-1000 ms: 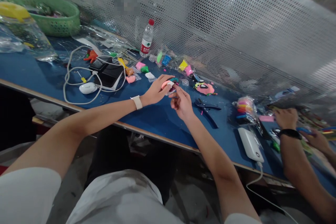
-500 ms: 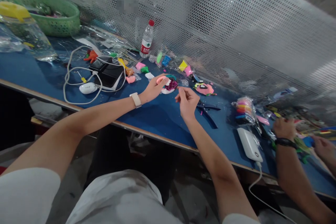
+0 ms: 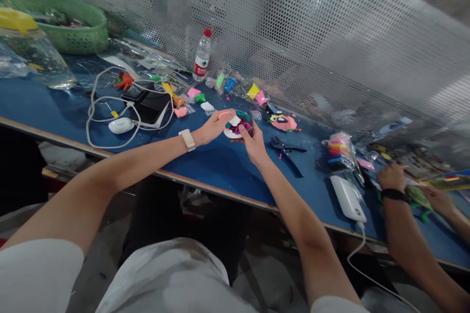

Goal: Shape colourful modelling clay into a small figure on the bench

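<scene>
A small round clay piece (image 3: 233, 132), purple, teal and white with some pink, is held above the blue table (image 3: 220, 171). My left hand (image 3: 215, 126) grips its left side, with the thumb over the top. From the right, my right hand (image 3: 253, 143) pinches its edge, thumb on the purple part. Just right of my right hand lie dark pliers (image 3: 288, 151). Behind them rests a pink and yellow clay figure (image 3: 283, 122). Small coloured clay packets (image 3: 229, 84) lie behind my hands.
A water bottle (image 3: 202, 56) stands by the perforated metal panel (image 3: 293, 24). At left are a green basket (image 3: 77, 34), a yellow-lidded jug (image 3: 35, 54) and a white cable (image 3: 90, 122). A white power bank (image 3: 348, 199) lies at right, near another person's hands (image 3: 392, 178).
My right hand has moved left and taken hold of the clay piece, which it was beside before. At right, the other person's hands have shifted slightly.
</scene>
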`<state>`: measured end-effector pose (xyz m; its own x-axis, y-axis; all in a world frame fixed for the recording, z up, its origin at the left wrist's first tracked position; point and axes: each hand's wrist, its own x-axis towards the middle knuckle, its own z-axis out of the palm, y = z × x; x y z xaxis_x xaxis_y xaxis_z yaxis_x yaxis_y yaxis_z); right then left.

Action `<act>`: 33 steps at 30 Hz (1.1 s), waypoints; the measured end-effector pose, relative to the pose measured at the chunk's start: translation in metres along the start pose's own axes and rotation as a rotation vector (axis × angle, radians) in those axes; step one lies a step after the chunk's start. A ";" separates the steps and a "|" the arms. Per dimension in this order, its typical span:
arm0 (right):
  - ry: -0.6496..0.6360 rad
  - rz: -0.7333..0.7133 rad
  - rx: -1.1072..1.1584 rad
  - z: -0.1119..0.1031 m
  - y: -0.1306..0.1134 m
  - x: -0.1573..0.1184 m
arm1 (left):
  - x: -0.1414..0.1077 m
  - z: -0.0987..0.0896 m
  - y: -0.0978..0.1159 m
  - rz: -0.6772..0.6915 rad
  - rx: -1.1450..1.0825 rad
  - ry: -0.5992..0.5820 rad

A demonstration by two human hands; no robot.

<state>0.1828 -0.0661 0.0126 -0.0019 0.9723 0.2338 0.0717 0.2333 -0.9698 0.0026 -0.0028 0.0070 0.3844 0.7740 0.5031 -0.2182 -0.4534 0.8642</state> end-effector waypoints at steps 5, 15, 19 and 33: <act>-0.051 0.020 0.017 -0.009 0.002 0.002 | 0.001 -0.001 0.001 -0.063 -0.117 -0.083; -0.028 0.074 0.033 -0.016 0.022 0.014 | 0.009 -0.020 -0.004 -0.102 0.126 -0.103; -0.012 0.031 -0.054 -0.026 0.018 0.019 | 0.014 -0.046 -0.004 -0.031 0.725 -0.101; -0.108 -0.043 -0.822 -0.046 -0.006 0.014 | 0.012 -0.121 0.008 -0.378 1.548 -0.033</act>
<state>0.2280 -0.0550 0.0247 -0.1137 0.9687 0.2207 0.7754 0.2254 -0.5899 -0.1031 0.0560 0.0201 0.2260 0.9409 0.2524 0.9635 -0.2540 0.0842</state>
